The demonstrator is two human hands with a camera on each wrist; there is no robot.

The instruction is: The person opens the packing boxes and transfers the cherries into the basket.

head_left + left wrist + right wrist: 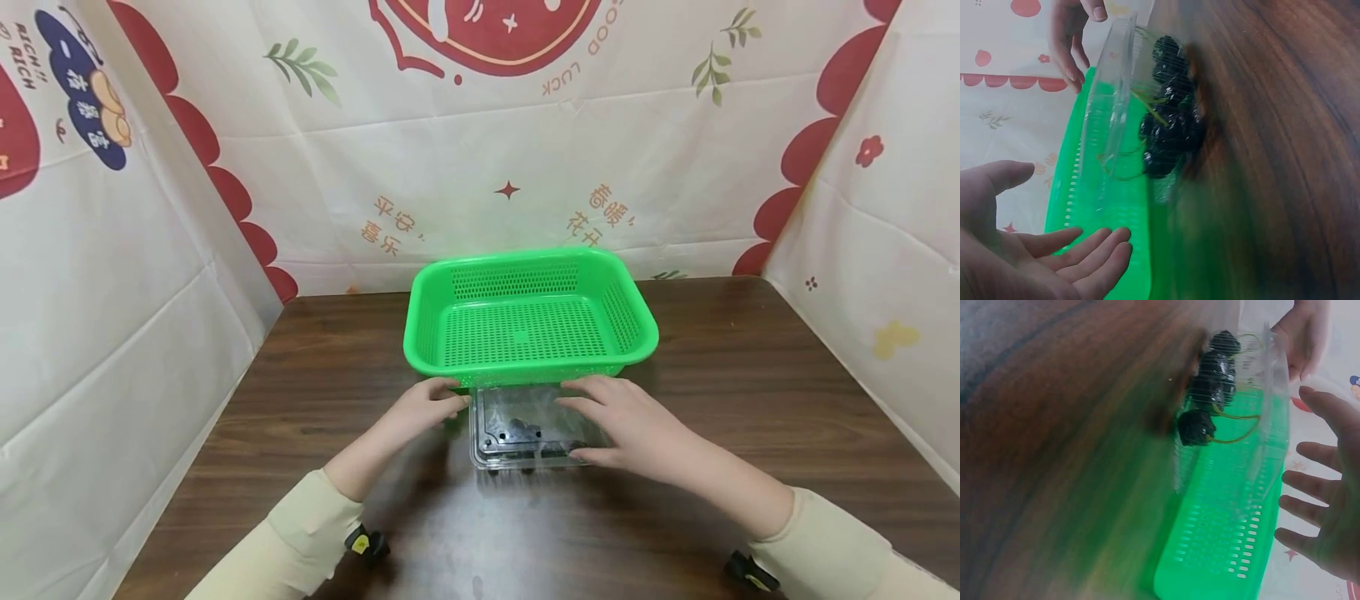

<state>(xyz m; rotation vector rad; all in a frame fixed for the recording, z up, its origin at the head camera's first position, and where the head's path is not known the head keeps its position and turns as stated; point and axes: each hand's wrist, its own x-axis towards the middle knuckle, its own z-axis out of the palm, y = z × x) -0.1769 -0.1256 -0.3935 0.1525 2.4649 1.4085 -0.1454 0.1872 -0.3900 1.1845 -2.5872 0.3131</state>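
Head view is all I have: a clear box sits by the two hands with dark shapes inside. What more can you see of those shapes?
Observer: From the left wrist view, the dark pieces in the clear box have thin yellow-green stems; they look like fruit.
Operator: The left palm is hidden from me. Anything in it?
Observer: No, the left wrist view shows the palm of the left hand with nothing in it.
Operator: And the right?
Observer: Nothing there either: in the right wrist view the right hand shows its palm bare, all five digits spread apart.
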